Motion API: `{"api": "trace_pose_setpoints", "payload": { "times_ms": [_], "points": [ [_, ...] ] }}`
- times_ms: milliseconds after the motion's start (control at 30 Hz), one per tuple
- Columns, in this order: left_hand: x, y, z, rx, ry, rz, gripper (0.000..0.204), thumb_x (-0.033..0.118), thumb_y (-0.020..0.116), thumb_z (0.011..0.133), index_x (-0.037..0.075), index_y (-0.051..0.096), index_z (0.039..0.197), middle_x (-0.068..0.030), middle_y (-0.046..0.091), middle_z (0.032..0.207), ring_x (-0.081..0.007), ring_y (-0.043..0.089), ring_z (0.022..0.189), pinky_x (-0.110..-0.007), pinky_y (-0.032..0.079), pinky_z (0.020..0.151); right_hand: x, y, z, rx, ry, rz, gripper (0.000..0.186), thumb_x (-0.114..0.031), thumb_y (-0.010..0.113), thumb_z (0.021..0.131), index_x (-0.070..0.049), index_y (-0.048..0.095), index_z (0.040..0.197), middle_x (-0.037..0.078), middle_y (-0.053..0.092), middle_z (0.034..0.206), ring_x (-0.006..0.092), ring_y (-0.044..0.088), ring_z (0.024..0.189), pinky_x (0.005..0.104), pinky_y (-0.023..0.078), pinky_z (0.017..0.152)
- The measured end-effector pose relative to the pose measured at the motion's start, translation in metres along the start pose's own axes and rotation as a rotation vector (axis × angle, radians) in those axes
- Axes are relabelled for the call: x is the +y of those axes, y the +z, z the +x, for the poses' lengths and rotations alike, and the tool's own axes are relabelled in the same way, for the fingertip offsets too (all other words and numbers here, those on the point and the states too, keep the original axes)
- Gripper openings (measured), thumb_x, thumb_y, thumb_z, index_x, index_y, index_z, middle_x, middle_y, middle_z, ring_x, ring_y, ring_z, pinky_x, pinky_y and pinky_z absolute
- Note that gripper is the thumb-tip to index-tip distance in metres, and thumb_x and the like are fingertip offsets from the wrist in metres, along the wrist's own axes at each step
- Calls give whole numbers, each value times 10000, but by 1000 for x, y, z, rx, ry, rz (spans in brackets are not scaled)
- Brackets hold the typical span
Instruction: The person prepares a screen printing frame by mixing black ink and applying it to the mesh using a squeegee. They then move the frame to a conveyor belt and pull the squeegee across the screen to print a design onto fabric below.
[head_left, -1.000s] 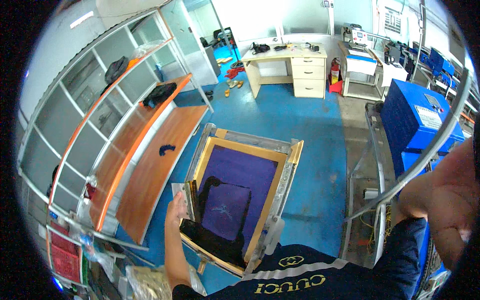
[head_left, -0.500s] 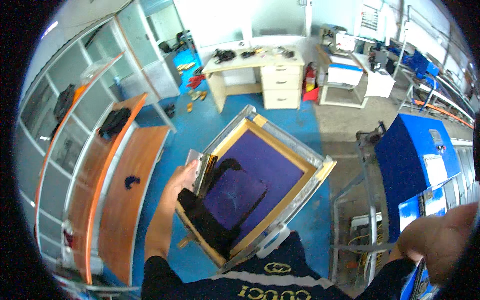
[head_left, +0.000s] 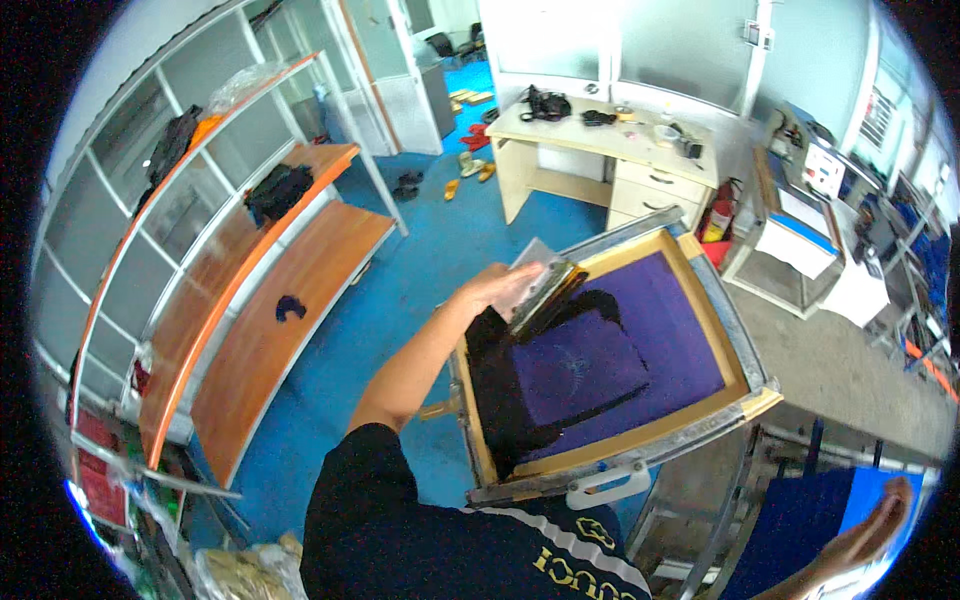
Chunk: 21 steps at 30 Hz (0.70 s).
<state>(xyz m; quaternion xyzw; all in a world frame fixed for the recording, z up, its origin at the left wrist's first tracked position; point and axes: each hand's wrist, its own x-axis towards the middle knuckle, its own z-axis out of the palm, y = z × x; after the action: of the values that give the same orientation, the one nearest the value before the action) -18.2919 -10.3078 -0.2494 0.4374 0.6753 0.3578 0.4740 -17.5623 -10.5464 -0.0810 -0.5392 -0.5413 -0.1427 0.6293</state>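
My left hand [head_left: 506,286] is closed on a squeegee [head_left: 548,300], which has a pale handle plate and a dark, ink-stained lower edge. The squeegee is tilted over the left part of a screen-printing frame [head_left: 735,315]. Purple mesh [head_left: 660,300] is stretched inside the frame, bordered by yellowish tape. Black ink [head_left: 492,390] covers the mesh's left side and outlines a rectangle in the middle. At the lower right, my right hand [head_left: 875,530] is held away from the frame, fingers stretched out, with nothing visible in it. A white handle [head_left: 608,485] sticks out from the frame's near edge.
Wooden shelves [head_left: 300,330] with orange edges stand at the left. A cream desk [head_left: 560,130] with small items stands at the back, with a fire extinguisher [head_left: 718,212] beside it. Blue equipment [head_left: 800,525] stands at the lower right, by a metal stand. Shoes [head_left: 470,165] lie on the blue floor.
The view has turned, so the frame and squeegee appear farther right. My right hand has moved from close to the camera to lower and farther off. My left hand still grips the squeegee.
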Motion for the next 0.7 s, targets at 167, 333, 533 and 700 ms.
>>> {"api": "trace_pose_setpoints", "payload": {
  "times_ms": [167, 333, 533, 700],
  "points": [
    [-41, -59, -72, 112, -140, -46, 702, 744, 698, 883, 111, 765, 1180, -47, 719, 956, -257, 697, 861, -518, 592, 701, 78, 105, -134, -780, 565, 230, 315, -48, 633, 993, -20, 686, 1303, 72, 679, 1085, 168, 617, 979, 305, 508, 860],
    [-117, -41, -90, 132, -254, -297, 444, 589, 661, 998, 201, 774, 1181, 62, 650, 894, -136, 569, 776, -450, 496, 644, 161, 96, -310, -1774, 143, -461, 627, -396, 782, 866, -154, 632, 1424, 225, 739, 1211, 378, 728, 1085, 519, 562, 925],
    [-42, -80, -14, 137, 53, -352, 687, 607, 809, 871, -3, 738, 1180, -46, 720, 1040, -160, 674, 888, -350, 550, 760, 49, 143, -438, -2119, 706, -169, 579, -433, 669, 980, -197, 562, 1498, 220, 711, 1296, 422, 694, 1159, 507, 550, 986],
    [41, 13, 117, -96, 43, -229, 717, 615, 821, 851, -14, 729, 1183, -40, 719, 1053, -154, 669, 912, -343, 545, 787, 17, 166, -355, -1776, 746, -236, 456, -399, 612, 1015, -183, 637, 1416, 206, 736, 1243, 419, 718, 1104, 512, 565, 943]
  ]
}}
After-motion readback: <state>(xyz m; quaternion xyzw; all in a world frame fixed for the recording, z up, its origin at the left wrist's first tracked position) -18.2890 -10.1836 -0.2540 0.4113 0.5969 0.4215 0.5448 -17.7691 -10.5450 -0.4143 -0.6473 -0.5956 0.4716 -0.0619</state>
